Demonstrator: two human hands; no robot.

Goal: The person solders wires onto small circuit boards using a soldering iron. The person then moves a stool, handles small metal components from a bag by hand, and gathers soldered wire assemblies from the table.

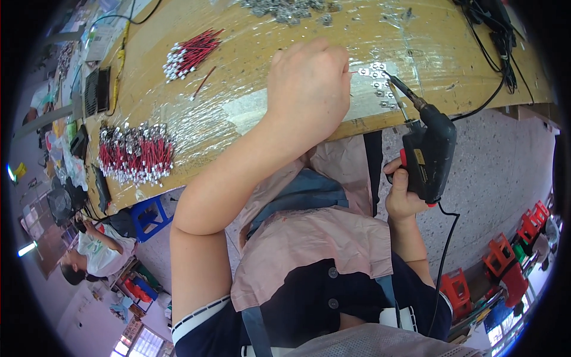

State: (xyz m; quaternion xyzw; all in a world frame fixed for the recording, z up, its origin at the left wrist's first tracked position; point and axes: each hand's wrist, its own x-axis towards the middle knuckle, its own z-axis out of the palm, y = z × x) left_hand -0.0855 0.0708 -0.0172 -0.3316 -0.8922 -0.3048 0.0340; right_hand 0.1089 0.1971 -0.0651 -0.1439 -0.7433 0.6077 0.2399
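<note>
My left hand (309, 83) is closed above the table, and the end of a thin red wire (354, 72) sticks out beside its fingers. That wire points at a group of small silver metal tabs (379, 93) lying in rows near the table's front edge. In my right hand (403, 196) is a black soldering gun (431, 149), gripped by its handle, with a finger at the red trigger. Its dark tip reaches the upper tabs, next to the wire's end; whether they touch, I cannot tell. My left hand hides most of the wire.
Red wires with white connectors (189, 56) lie bundled at the far left, a single wire (204, 82) near them. More wires with metal ends (135, 153) fill the table's left edge. Loose metal pieces (291, 9) lie at the back; black cables (499, 47) run at the right.
</note>
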